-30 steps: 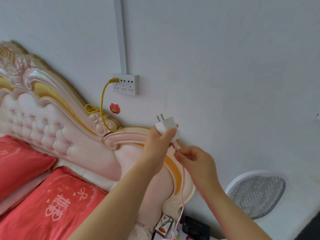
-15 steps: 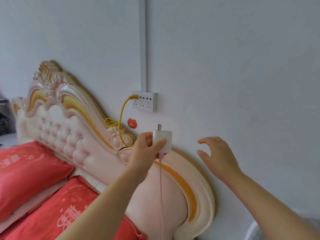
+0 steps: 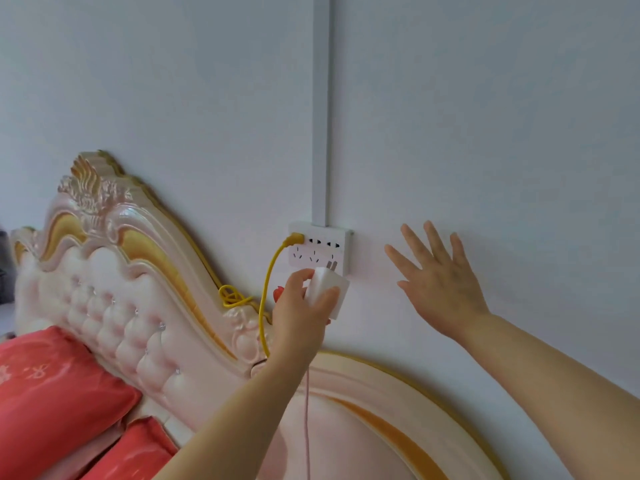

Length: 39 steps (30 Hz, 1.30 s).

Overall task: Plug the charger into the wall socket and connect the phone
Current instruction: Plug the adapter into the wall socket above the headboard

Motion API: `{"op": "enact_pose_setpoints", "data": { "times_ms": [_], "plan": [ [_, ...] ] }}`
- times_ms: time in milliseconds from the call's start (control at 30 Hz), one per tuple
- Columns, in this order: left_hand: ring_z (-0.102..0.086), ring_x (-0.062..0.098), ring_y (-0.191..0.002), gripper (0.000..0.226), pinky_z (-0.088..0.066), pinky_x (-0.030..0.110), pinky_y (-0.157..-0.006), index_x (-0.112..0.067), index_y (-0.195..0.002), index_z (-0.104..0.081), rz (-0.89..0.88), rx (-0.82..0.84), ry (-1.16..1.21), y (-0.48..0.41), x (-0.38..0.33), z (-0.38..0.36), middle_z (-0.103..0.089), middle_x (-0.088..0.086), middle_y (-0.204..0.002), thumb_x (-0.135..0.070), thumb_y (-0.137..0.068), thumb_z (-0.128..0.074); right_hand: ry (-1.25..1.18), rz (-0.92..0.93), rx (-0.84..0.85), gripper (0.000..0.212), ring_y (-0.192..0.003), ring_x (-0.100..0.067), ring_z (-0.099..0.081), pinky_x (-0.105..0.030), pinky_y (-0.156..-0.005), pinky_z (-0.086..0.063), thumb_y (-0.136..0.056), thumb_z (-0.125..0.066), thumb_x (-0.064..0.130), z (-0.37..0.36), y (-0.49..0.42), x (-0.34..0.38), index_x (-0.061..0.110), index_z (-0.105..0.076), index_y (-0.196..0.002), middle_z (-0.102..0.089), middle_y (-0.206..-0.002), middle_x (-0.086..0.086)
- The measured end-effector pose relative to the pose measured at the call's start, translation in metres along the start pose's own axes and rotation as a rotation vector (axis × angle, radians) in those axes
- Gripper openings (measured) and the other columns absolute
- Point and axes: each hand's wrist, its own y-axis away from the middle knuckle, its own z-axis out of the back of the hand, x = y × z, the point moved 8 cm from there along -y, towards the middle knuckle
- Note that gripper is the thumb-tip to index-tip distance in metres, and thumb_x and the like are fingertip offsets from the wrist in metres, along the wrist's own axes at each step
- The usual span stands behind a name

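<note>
My left hand [image 3: 299, 317] grips a white charger block [image 3: 327, 292] just below the white wall socket [image 3: 341, 245]. The charger's two prongs point up at the socket's lower right outlet, close to it or touching; I cannot tell if they are in. A thin pink cable [image 3: 307, 420] hangs down from the charger. My right hand [image 3: 438, 282] is spread flat with fingers apart against the wall, to the right of the socket, holding nothing. No phone is in view.
A yellow cable [image 3: 268, 292] is plugged into the socket's upper left outlet and runs down behind the ornate pink and gold headboard [image 3: 138, 278]. Red pillows [image 3: 52, 403] lie at the lower left. A white cable duct [image 3: 320, 116] rises above the socket.
My left hand has carried the charger up from below to the socket's lower edge. My right hand let go of the cable, then opened and moved up beside the socket. The view has tilted upward.
</note>
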Motion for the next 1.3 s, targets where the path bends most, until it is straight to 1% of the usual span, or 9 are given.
{"op": "enact_pose_setpoints", "data": {
  "times_ms": [167,267,400,533,733,867,1033,1200,1300],
  "plan": [
    [-0.064,0.023,-0.077,0.040,-0.048,0.014,-0.048,-0.020,-0.124,-0.045,-0.039,0.045,-0.130,-0.036,0.004,-0.014,-0.060,0.003,-0.089,-0.027,-0.086,-0.057,0.077,0.064,-0.084,0.059,-0.135,-0.040,-0.029,-0.057,-0.108,-0.009,-0.077,-0.068,0.032,-0.037,-0.019,0.012,0.021,-0.049,-0.132,-0.044,-0.144,-0.012],
    [-0.063,0.020,-0.070,0.039,-0.056,0.029,-0.058,-0.020,-0.123,-0.043,-0.069,0.061,-0.227,-0.052,0.008,-0.022,-0.056,-0.004,-0.079,-0.029,-0.087,-0.054,0.124,0.064,-0.178,0.050,-0.136,-0.034,-0.022,-0.051,-0.114,0.005,-0.086,-0.043,0.037,-0.049,-0.017,0.008,0.025,-0.043,-0.135,-0.038,-0.147,-0.006],
    [-0.059,0.020,-0.069,0.039,-0.056,0.044,-0.067,-0.020,-0.121,-0.044,-0.115,0.030,-0.309,-0.063,0.010,-0.024,-0.056,-0.005,-0.074,-0.031,-0.086,-0.054,0.207,0.084,-0.312,0.051,-0.135,-0.034,-0.026,-0.054,-0.113,-0.005,-0.086,-0.041,0.038,-0.050,-0.015,0.009,0.026,-0.043,-0.136,-0.036,-0.148,-0.004],
    [-0.055,0.018,-0.070,0.042,-0.043,0.031,-0.059,-0.019,-0.126,-0.044,-0.157,0.019,-0.446,-0.073,0.006,-0.026,-0.055,-0.001,-0.071,-0.033,-0.087,-0.054,0.214,0.097,-0.397,0.051,-0.134,-0.034,-0.028,-0.055,-0.112,-0.008,-0.086,-0.044,0.037,-0.049,-0.014,0.010,0.026,-0.045,-0.136,-0.043,-0.144,-0.006],
    [-0.058,0.026,-0.082,0.036,-0.049,0.037,-0.071,-0.016,-0.119,-0.050,-0.193,0.025,-0.588,-0.080,-0.007,-0.031,-0.060,0.006,-0.087,-0.031,-0.086,-0.053,0.193,0.100,-0.427,0.051,-0.135,-0.034,-0.027,-0.054,-0.112,-0.008,-0.086,-0.044,0.036,-0.049,-0.013,0.009,0.025,-0.045,-0.136,-0.041,-0.145,-0.006],
    [-0.056,0.029,-0.072,0.031,-0.049,0.036,-0.061,-0.009,-0.111,-0.052,-0.204,0.049,-0.687,-0.085,-0.017,-0.036,-0.060,0.011,-0.091,-0.026,-0.086,-0.051,0.201,0.102,-0.436,0.051,-0.135,-0.034,-0.027,-0.055,-0.112,-0.008,-0.087,-0.044,0.036,-0.051,-0.013,0.008,0.025,-0.045,-0.136,-0.040,-0.146,-0.007],
    [-0.040,0.017,-0.055,0.012,-0.026,0.028,-0.044,-0.008,-0.080,-0.048,-0.211,0.033,-0.809,-0.099,-0.025,-0.043,-0.041,-0.001,-0.062,-0.020,-0.082,-0.051,0.199,0.105,-0.462,0.051,-0.135,-0.034,-0.027,-0.055,-0.112,-0.007,-0.087,-0.044,0.036,-0.053,-0.013,0.009,0.025,-0.044,-0.137,-0.032,-0.147,-0.005],
    [-0.044,0.022,-0.061,0.024,-0.030,0.027,-0.044,-0.002,-0.106,-0.043,-0.194,0.027,-0.840,-0.098,-0.030,-0.046,-0.044,0.004,-0.067,-0.014,-0.085,-0.049,0.187,0.103,-0.469,0.051,-0.135,-0.035,-0.026,-0.055,-0.112,-0.007,-0.086,-0.046,0.036,-0.052,-0.013,0.010,0.025,-0.045,-0.136,-0.031,-0.147,-0.004],
    [-0.041,0.019,-0.054,0.031,-0.027,0.026,-0.041,-0.001,-0.109,-0.036,-0.206,0.029,-0.818,-0.095,-0.031,-0.046,-0.037,0.000,-0.061,-0.014,-0.085,-0.051,0.185,0.090,-0.450,0.051,-0.135,-0.034,-0.027,-0.055,-0.112,-0.006,-0.085,-0.047,0.035,-0.050,-0.014,0.009,0.026,-0.045,-0.136,-0.038,-0.147,-0.005]
  ]
}}
